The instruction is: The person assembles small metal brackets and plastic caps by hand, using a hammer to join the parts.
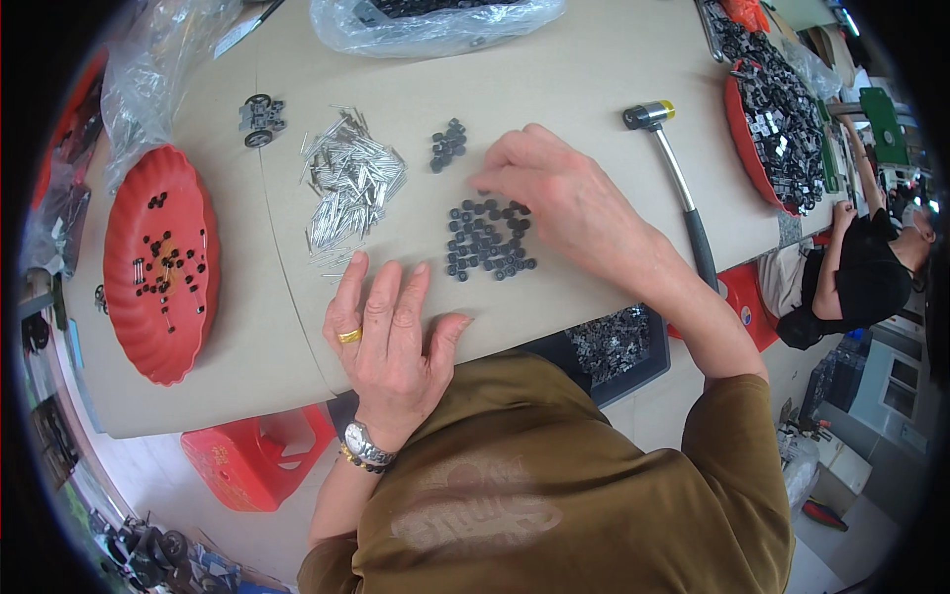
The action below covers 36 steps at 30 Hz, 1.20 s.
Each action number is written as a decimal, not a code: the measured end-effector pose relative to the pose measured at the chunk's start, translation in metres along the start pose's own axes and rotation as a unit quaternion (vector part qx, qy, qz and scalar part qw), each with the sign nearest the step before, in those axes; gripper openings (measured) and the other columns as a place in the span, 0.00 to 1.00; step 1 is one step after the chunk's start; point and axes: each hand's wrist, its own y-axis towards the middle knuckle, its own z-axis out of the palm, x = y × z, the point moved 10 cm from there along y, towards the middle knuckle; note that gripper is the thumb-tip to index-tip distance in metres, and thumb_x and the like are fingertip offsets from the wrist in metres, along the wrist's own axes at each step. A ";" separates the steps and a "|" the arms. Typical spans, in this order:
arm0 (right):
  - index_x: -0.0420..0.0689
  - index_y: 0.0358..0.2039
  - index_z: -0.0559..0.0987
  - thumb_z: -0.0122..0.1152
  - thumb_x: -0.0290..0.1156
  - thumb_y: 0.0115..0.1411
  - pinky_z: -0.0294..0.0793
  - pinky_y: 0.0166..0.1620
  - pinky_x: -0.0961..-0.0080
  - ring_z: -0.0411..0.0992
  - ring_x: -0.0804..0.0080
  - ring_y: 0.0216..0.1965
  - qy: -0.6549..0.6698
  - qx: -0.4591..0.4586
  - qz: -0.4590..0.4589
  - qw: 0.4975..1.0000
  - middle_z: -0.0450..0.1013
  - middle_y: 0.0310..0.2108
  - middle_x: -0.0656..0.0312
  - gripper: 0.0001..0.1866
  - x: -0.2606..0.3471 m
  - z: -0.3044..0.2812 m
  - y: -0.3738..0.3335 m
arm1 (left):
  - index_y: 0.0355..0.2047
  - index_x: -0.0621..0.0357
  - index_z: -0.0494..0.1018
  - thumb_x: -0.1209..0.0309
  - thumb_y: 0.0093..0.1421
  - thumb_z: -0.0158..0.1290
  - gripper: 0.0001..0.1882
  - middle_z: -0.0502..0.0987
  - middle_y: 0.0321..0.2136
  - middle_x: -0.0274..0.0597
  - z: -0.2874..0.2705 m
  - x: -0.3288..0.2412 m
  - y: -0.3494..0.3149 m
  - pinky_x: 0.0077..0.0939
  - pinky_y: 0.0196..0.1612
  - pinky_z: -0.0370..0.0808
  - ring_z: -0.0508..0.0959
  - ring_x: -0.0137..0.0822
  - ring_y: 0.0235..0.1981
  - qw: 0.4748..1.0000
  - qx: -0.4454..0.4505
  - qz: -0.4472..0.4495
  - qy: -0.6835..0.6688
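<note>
My left hand (391,332) lies flat on the table's near edge, fingers stretched out, just below a heap of thin silver metal pins (351,183). My right hand (554,188) reaches over small round black wheel-like parts (485,243), which lie close together on the table. Its thumb and fingers are bent together in a pinch at the upper edge of that group, and whatever sits between the fingertips is hidden. A smaller cluster of black parts (447,147) lies just beyond, to the left of the right hand.
A grey piece with two black wheels (262,121) stands at the far left. A red scalloped dish (121,297) holds small black bits. On the right lie a hammer (678,163) and a heaped red bowl (744,134). A plastic bag (346,35) is at the back; another person (861,262) sits right.
</note>
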 end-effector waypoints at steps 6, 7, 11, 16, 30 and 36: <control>0.39 0.41 0.85 0.60 0.11 0.49 0.78 0.45 0.63 0.74 0.56 0.44 0.032 -0.026 -0.013 0.999 0.76 0.41 0.58 0.19 0.003 -0.002 0.016 | 0.53 0.61 0.80 0.58 0.57 0.68 0.27 0.78 0.54 0.47 -0.001 -0.001 0.000 0.46 0.61 0.63 0.72 0.57 0.62 1.000 -0.003 -0.001 0.000; 0.40 0.41 0.85 0.61 0.12 0.49 0.77 0.43 0.64 0.74 0.57 0.43 0.018 -0.043 -0.029 0.998 0.75 0.40 0.59 0.18 0.005 -0.005 0.022 | 0.54 0.61 0.80 0.57 0.58 0.68 0.28 0.79 0.54 0.50 -0.001 -0.002 0.001 0.47 0.64 0.64 0.72 0.59 0.62 1.000 0.004 -0.003 -0.001; 0.41 0.36 0.83 0.64 0.15 0.49 0.77 0.41 0.64 0.72 0.60 0.40 -0.053 -0.061 -0.091 0.993 0.72 0.35 0.60 0.12 0.017 0.006 0.038 | 0.54 0.61 0.80 0.58 0.57 0.69 0.28 0.79 0.54 0.50 -0.002 -0.001 0.001 0.47 0.63 0.64 0.72 0.59 0.62 1.000 0.004 -0.008 0.002; 0.40 0.29 0.79 0.64 0.20 0.49 0.78 0.43 0.66 0.72 0.61 0.40 -0.111 -0.037 -0.112 0.987 0.71 0.33 0.58 0.05 0.022 0.014 0.041 | 0.54 0.61 0.80 0.59 0.56 0.69 0.28 0.79 0.54 0.49 -0.003 0.001 0.001 0.46 0.63 0.64 0.73 0.58 0.62 1.000 -0.006 -0.007 -0.005; 0.40 0.36 0.84 0.68 0.23 0.58 0.76 0.38 0.68 0.75 0.63 0.33 0.004 -0.087 0.026 0.996 0.77 0.31 0.59 0.05 -0.037 -0.007 0.015 | 0.54 0.61 0.80 0.58 0.57 0.69 0.28 0.79 0.54 0.49 -0.002 -0.001 0.001 0.46 0.63 0.64 0.72 0.58 0.62 1.000 0.008 -0.005 -0.009; 0.42 0.38 0.88 0.69 0.25 0.60 0.74 0.35 0.74 0.73 0.75 0.29 0.079 -0.068 0.183 0.977 0.77 0.30 0.63 0.06 -0.072 -0.011 0.005 | 0.54 0.61 0.80 0.58 0.58 0.68 0.28 0.78 0.54 0.49 0.000 0.000 0.000 0.47 0.64 0.63 0.72 0.59 0.63 1.000 0.015 -0.005 -0.005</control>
